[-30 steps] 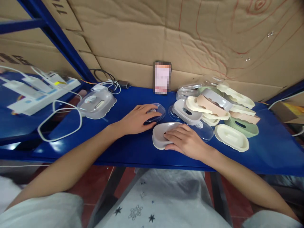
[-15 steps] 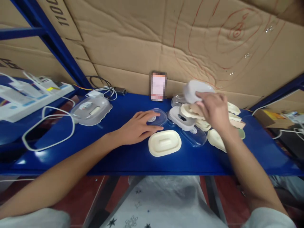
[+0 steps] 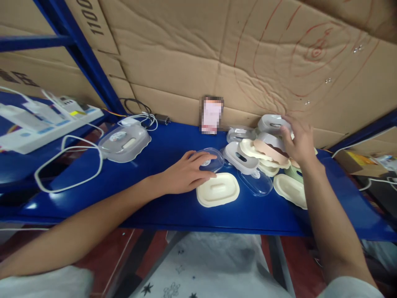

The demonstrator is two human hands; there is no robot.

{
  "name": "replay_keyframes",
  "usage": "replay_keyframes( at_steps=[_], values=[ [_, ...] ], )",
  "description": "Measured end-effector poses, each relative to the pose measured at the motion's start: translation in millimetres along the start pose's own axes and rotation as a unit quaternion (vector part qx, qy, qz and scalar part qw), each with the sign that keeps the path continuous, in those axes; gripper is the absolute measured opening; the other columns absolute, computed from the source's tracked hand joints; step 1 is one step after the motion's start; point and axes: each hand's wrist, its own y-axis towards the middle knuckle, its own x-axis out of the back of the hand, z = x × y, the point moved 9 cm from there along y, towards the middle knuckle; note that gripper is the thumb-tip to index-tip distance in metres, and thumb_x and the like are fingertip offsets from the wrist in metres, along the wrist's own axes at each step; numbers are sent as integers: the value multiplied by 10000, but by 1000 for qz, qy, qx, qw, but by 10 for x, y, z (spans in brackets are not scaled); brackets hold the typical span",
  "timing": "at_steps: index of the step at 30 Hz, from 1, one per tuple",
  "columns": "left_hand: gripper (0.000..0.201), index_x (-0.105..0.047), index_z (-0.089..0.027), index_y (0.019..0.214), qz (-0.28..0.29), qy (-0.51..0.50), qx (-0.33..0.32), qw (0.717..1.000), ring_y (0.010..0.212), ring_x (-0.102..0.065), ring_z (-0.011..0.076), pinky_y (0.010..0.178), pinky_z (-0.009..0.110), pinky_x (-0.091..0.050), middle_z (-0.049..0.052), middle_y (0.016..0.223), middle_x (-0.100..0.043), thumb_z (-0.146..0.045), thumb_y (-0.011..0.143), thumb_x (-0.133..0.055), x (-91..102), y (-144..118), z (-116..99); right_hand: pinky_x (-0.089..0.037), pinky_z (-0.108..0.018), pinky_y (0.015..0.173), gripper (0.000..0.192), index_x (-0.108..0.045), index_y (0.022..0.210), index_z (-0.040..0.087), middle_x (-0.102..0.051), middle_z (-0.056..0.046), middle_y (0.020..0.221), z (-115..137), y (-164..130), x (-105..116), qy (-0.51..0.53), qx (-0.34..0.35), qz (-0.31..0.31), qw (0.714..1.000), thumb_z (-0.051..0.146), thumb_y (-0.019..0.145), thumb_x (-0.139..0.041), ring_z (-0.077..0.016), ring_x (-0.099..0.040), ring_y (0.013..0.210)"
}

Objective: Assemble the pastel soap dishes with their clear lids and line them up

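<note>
Clear plastic lid (image 3: 212,159) lies on the blue tabletop (image 3: 161,198) near centre, just behind a cream oval soap dish (image 3: 218,189). Left hand (image 3: 186,176) rests flat over the lid's near edge, fingers spread and loosely extended, touching it without closing around it. Right hand (image 3: 297,140) reaches to the back right, fingers curled over the top of a grey dish piece (image 3: 271,123) that sits at the top of a heap of dish parts (image 3: 266,151) in cream, tan, grey and green; the grip looks like a light pinch, though the far side of the piece is hidden. A second clear lid (image 3: 256,182) lies flat between the cream dish and another cream tray (image 3: 290,190) at the right. To the left, well apart, sit a scalloped translucent cover (image 3: 124,140) and a looped white cable (image 3: 71,165). Corrugated cardboard (image 3: 217,54) backs the shelf.
</note>
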Motion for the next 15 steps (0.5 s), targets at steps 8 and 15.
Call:
replay_keyframes(
  at_steps=[8, 15],
  values=[
    [479, -473, -277, 1589, -85, -19, 34, 996, 1577, -411, 328, 1253, 579, -416, 182, 1680, -404, -349, 1116, -507, 167, -25, 141, -524, -461, 1072, 541, -686, 1377, 147, -751, -149, 1351, 2076, -1055, -377, 134, 352, 170, 911, 578, 1058, -614, -282, -686, 1253],
    [390, -554, -233, 1450, -163, -48, 18, 985, 1443, -536, 280, 1244, 485, -430, 145, 1502, -575, -411, 1104, -526, 551, 632, -30, -558, -379, 973, 205, -752, 1215, 174, -780, -95, 1288, 2256, -1242, -429, 138, 382, 162, 899, 252, 1094, -606, -214, -717, 1144]
  ],
)
